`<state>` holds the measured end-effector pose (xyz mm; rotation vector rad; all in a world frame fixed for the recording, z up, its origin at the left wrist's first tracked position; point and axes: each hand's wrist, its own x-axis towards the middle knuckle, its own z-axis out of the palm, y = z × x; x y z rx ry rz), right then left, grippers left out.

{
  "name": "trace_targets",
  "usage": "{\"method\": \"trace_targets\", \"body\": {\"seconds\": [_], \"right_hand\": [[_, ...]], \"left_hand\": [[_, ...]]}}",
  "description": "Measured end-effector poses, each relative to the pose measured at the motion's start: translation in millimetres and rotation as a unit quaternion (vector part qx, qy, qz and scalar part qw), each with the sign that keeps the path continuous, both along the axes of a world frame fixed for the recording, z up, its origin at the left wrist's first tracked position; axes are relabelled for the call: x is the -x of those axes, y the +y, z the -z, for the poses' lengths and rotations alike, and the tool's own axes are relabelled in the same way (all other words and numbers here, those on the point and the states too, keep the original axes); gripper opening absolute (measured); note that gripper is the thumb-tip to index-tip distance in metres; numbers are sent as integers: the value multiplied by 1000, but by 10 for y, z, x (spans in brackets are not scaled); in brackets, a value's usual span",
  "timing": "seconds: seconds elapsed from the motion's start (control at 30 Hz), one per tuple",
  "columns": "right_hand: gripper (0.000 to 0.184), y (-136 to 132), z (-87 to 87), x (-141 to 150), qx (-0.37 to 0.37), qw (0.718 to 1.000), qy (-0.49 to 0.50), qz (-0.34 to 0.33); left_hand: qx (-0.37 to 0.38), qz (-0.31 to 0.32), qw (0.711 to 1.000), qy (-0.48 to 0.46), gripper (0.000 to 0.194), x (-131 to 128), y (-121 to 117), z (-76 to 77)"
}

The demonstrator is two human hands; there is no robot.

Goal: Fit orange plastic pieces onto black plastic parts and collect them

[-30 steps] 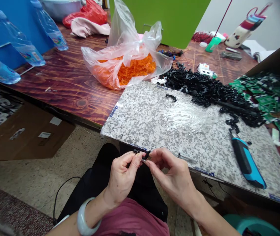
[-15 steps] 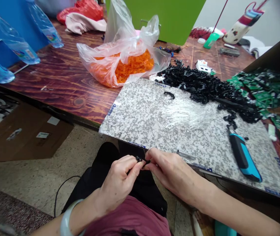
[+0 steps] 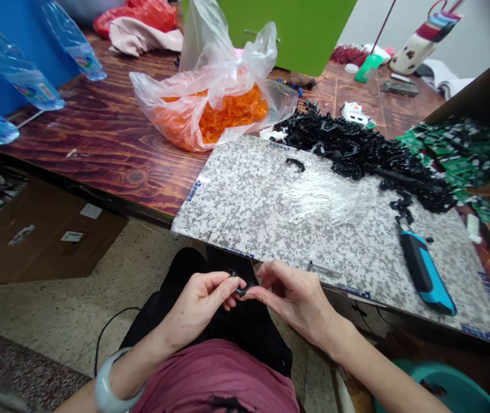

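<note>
A small black curved plastic part (image 3: 242, 291) is pinched between thumb and fingers of my left hand (image 3: 204, 301), over my lap. My right hand (image 3: 294, 292) meets it from the other side, its thumb touching the part's right end and its index finger bent above. Just beyond the hands lies the speckled board (image 3: 236, 201), with a thin clear rod (image 3: 325, 268) near its front edge. Farther back on the board are a bundle of clear thin strands (image 3: 322, 198), a lone black part (image 3: 295, 164) and a heap of black plastic parts (image 3: 348, 140).
A blue utility knife (image 3: 427, 269) lies at the board's right. Behind stands a plastic bag of orange pieces (image 3: 227, 115). Green circuit boards (image 3: 455, 155) fill a box at right. Water bottles (image 3: 38, 86) are at far left; a teal basin (image 3: 459, 384) sits below right.
My hands have turned the black part, so more of its curve shows. My right hand's fingers have lifted and loosened, leaving its thumb against the part. The view has shifted slightly.
</note>
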<state>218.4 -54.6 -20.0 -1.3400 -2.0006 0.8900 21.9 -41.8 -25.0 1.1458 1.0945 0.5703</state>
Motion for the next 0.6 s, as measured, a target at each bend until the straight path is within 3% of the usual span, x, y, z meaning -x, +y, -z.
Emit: {"method": "trace_targets", "body": {"seconds": [0.23, 0.43, 0.6], "right_hand": [[27, -55, 0, 27, 60, 997, 40, 20], [20, -56, -51, 91, 127, 989, 73, 25], [19, -45, -48, 144, 229, 959, 157, 47]], "left_hand": [[6, -37, 999, -17, 25, 12, 7, -14], [-22, -30, 999, -1, 25, 50, 13, -6], [-12, -34, 999, -13, 27, 72, 20, 5]]}}
